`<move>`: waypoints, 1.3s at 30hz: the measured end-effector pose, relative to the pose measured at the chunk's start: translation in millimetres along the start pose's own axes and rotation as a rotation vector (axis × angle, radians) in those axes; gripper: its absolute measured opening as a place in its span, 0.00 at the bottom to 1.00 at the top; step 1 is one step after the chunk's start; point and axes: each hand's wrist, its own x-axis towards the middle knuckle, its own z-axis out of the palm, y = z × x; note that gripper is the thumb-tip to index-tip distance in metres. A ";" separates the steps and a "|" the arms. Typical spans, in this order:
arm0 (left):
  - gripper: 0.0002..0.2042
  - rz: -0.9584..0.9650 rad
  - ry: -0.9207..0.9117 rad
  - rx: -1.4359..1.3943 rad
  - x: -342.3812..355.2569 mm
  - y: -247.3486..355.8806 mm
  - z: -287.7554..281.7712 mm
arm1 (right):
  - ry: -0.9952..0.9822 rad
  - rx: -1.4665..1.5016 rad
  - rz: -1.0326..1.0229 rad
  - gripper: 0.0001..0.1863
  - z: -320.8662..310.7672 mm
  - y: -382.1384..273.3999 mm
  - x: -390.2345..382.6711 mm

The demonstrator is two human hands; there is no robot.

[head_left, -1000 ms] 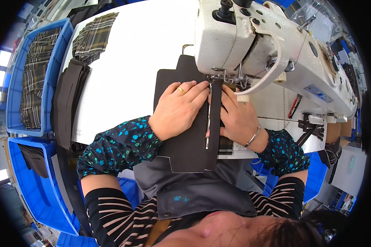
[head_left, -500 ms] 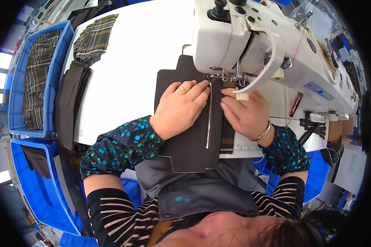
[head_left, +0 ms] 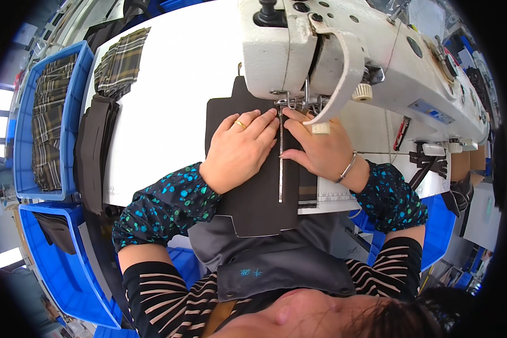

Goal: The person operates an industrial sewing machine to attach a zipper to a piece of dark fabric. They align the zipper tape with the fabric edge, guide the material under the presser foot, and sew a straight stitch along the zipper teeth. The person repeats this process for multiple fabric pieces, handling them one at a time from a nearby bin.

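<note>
Landmark: a straight silver zipper with metal teeth [head_left: 280,174], set in a flat dark-brown fabric panel [head_left: 248,203]. Its long axis ran from the wearer's body, at the near end, up to the metal presser foot [head_left: 281,103] of a white sewing machine [head_left: 267,62], just beyond its far end.

Left hand [head_left: 239,149]: on the panel, left of the zipper; flat, fingers extended, grasping nothing visible, fingertips just beside the zipper's far stretch. The zipper lay along its right side.

Right hand [head_left: 315,146]: right of the zipper and the nearer of the two, thumb tip seeming to touch it about midway; thumb and forefinger spread, clenched on nothing that showed. Some fingers were hidden by the machine's guard. The zipper lay to its left.

A dark plaid cloth strip [head_left: 307,194] showed right of the zipper, on the white surface [head_left: 335,198].
</note>
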 end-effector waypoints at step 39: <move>0.30 -0.096 -0.174 -0.218 -89.8 88.7 -29.9 | 0.027 0.062 -0.032 0.09 -45.3 -58.3 -79.8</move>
